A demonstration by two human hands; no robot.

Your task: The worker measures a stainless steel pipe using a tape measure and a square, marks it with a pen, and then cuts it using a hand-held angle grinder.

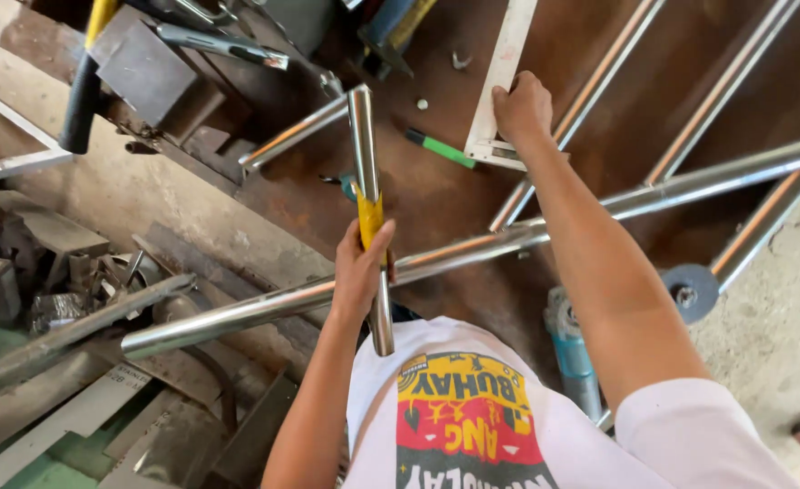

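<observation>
My left hand (361,263) grips a shiny steel tube (364,145) together with a yellow tape-measure blade (369,217) laid along it. That tube runs from my chest out over a rusty brown metal table (436,195) and crosses a long steel tube (472,249) lying across the table. My right hand (521,107) reaches far out and presses down on a white metal square (501,63) lying flat near the table's far side. A green marker (441,149) lies between the two hands.
An angle grinder (590,340) with a grey disc (693,290) sits by my right elbow. More steel tubes (590,100) lie on the right. Scrap metal pieces (74,290) pile on the floor at left. Tools and a black-handled hammer (81,100) lie at the top left.
</observation>
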